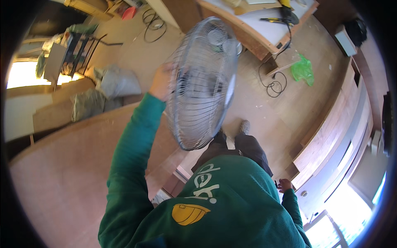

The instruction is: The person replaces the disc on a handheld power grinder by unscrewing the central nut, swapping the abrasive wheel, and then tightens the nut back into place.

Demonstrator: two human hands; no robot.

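My left hand (161,82) grips the side of a fan's wire cage (202,120), held up at arm's length in front of me. The round grey cage tilts almost edge-on, and its inside is blurred. Part of my hand's fingers is hidden behind the wires. My right hand (285,186) hangs low by my right side, fingers curled. A small dark bit shows at its fingertips, too small to name. It is near the edge of a long wooden panel (318,155).
A white-topped bench (264,25) stands ahead, with a yellow-and-black power tool (288,15) on it. Its black cord (278,84) coils on the floor beside a green plastic bag (303,70). Stuffed sacks (120,82) lie left, behind a large wooden sheet (62,165). Another cable (154,27) lies farther off.
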